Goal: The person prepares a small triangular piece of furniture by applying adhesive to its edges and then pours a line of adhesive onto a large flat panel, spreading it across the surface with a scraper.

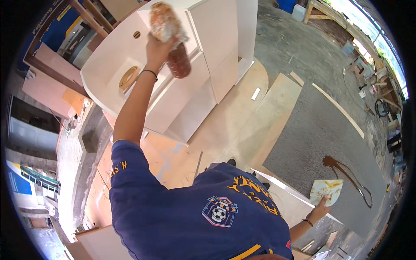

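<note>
My left hand (158, 51) is raised and wrapped round a plastic bottle (179, 64) of reddish-brown liquid, in front of a white cabinet. Dried, crusty residue covers the bottle's upper end, which is blurred. Low on the right, my right hand (319, 211) grips a flat, whitish spreader (322, 190) smeared with yellow-brown stains. It is held over the near edge of a large dark grey sheet (299, 130). Beside the spreader, a glossy brown puddle of liquid (330, 161) trails off in looping strands across the sheet.
The white cabinet (216, 30) has a curved panel (104, 69) with a round hole; a tan ring-shaped roll (128, 77) rests there. Plywood sheets (242, 117) lie below. A thin wood strip (340, 110) borders the grey sheet. A workbench (333, 21) stands far right.
</note>
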